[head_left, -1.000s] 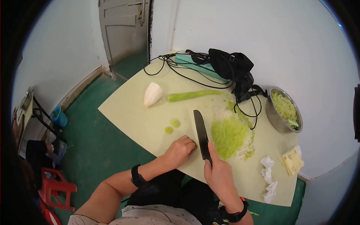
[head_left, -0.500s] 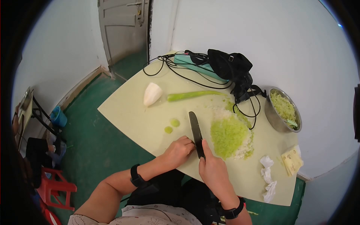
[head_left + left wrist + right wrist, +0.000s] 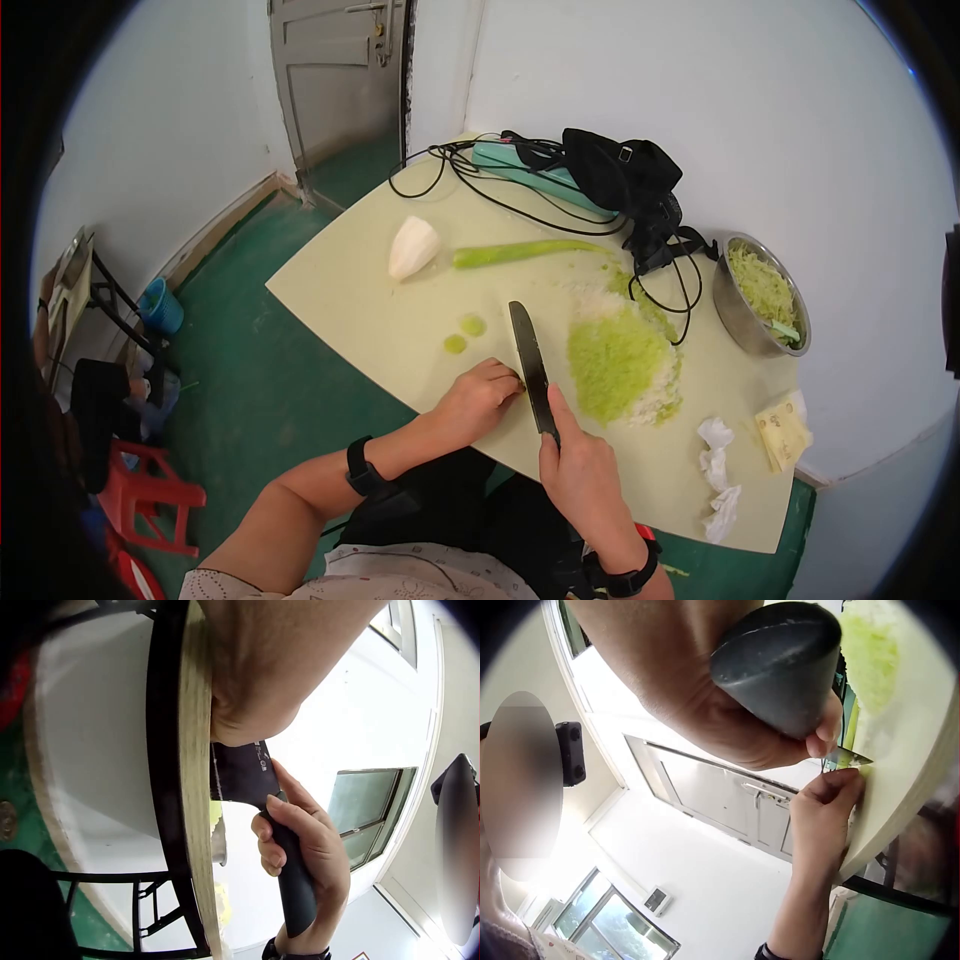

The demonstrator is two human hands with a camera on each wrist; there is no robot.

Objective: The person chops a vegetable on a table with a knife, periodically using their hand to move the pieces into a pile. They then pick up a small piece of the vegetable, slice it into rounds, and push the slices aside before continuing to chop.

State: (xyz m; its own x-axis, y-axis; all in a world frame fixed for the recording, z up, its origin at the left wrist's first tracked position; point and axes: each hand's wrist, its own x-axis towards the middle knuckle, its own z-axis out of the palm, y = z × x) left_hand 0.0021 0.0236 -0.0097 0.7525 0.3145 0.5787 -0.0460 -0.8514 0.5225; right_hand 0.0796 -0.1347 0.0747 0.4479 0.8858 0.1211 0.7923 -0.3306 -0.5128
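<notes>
a: in the head view, what is the right hand [image 3: 582, 465] doing?
b: the right hand grips the knife [image 3: 528, 345], its blade pointing away from the person above the table [image 3: 360, 290].
a: and the left?
b: the left hand [image 3: 473, 403] is just left of the knife, fingers curled down, pinching a small green piece [image 3: 521, 387] that is mostly hidden.
a: what lies around the knife?
b: right of it, a heap of chopped green and white bits [image 3: 617, 368]; left of it, two green slices [image 3: 473, 324]; beyond it, a green stalk [image 3: 515, 254], with a peeled white chunk [image 3: 413, 248] farther left. well to its right stands a steel bowl [image 3: 743, 322] of green shreds [image 3: 763, 286].
a: left wrist view?
b: the right hand's fingers wrap the knife's black handle [image 3: 296, 881]; the left hand, close up, hides part of the blade. its own fingertips are out of sight.
a: and right wrist?
b: the handle's butt end shows large in the right hand's grip. the left hand's thumb and fingers come together just beside the blade.
</notes>
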